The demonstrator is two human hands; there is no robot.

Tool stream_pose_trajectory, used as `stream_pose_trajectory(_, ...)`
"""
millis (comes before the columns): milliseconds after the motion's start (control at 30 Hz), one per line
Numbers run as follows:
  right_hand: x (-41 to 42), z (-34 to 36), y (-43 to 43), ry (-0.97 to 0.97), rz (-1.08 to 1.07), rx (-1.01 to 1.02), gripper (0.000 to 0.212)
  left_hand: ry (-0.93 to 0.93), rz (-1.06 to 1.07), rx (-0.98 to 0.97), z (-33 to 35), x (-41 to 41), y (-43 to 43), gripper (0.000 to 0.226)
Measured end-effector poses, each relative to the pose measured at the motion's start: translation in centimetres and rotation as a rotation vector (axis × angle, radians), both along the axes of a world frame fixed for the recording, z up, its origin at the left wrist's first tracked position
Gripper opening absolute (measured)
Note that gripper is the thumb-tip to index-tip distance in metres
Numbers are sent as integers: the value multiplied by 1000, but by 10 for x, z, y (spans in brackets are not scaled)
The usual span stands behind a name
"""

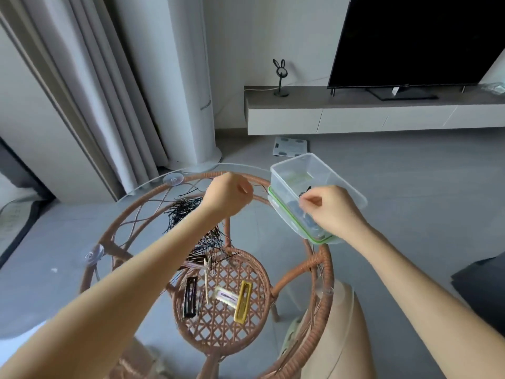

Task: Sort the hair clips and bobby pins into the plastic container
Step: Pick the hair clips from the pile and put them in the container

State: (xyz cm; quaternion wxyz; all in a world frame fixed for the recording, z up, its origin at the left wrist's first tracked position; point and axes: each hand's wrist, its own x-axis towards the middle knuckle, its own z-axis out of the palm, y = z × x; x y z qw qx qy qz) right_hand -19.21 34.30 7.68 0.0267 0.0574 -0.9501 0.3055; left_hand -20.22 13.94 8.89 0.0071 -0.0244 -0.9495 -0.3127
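Observation:
A clear plastic container (289, 170) stands on its green-rimmed lid (284, 214) at the far right edge of the glass tabletop. My right hand (330, 212) hovers over it, fingertips pinched on a dark bobby pin just inside the box. My left hand (229, 195) is closed at the table's far rim, with thin bobby pins sticking out of the fist towards the container. A loose pile of black bobby pins (185, 209) lies under my left forearm. Nearer me lie a black clip (190, 296), a white-purple clip (226, 296) and a yellow clip (243, 302).
The round glass top rests on a rattan frame (114, 231) with a woven lower shelf (218, 321). Grey floor surrounds the table. Curtains (90, 105) hang at left, and a TV (418, 39) stands on a low cabinet (355, 116) at the back.

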Motion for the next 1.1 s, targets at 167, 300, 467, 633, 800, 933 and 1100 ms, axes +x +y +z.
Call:
stream_pose_trajectory(167,71,-24,-48,-308,270,159,52,-61,142,-75,-13,71,-71,19)
stream_pose_trajectory(300,107,-60,-93,-255,293,319,70,-128,275,-162,-46,123,-109,18)
stream_pose_trajectory(467,118,-82,-121,-48,327,379,36,-33,209,-333,-81,147,-121,43)
stream_pose_trajectory(633,119,-87,-120,22,366,448,29,191,-73,-540,-84,126,-104,42)
stream_pose_trajectory(800,125,-81,-104,5,240,286,19,221,-113,-627,-91,105,-97,10)
stream_pose_trajectory(933,127,-71,-112,-37,121,103,9,232,-89,-592,-93,109,-99,3)
stream_pose_trajectory(1100,124,-71,-149,-37,103,64,19,83,133,-314,-80,140,-90,22)
